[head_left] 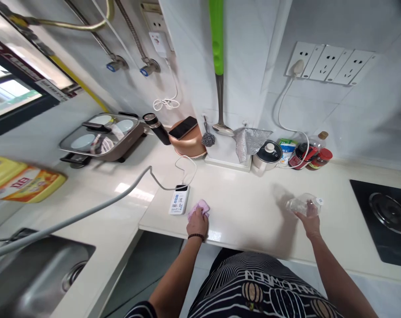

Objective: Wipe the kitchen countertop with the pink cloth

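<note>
risk first, my read only: the white power bank (179,200) lies just beside the pink cloth (200,205), with its cable (184,166) plugged in. if that cloth is damp, a sweep to the left could put moisture on the pack or nudge it toward the counter (246,207) edge, which is close. second risk is the clear bottle (301,204) - it's tilted well over, nearly on its side above the counter. can't tell whether the cap is on, so any liquid inside could spill. contents aren't readable either.

left hand (197,222): fingers curled down over the cloth, palm on top, pressing it flat to the counter near the front edge - closed on it, not spread.

right hand (309,223): wrapped around the bottle from below and behind, a narrow grip with the fingers partly hidden by the plastic. bottle sits just off the surface, or barely touching it; can't tell which.

the two hands are well apart, with bare counter between them. black hob (386,216) sits off to the right of the bottle, not touching.
</note>
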